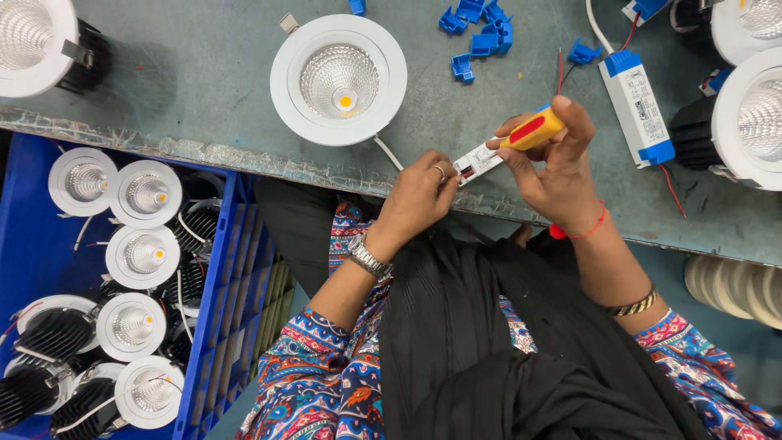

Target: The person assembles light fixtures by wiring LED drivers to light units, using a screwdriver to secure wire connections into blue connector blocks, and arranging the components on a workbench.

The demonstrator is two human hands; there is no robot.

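1. Head view: my left hand (419, 195) pinches the small white driver box (478, 161) at the grey worktable (204, 90) edge.
2. My right hand (558, 167) grips a yellow screwdriver (533, 130) against it.
3. A blue crate (232, 269) of downlights sits beside me.

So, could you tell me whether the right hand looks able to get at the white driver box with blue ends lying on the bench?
Probably yes: the box lies just beside the right hand with bare bench between, but that hand is holding a yellow screwdriver.
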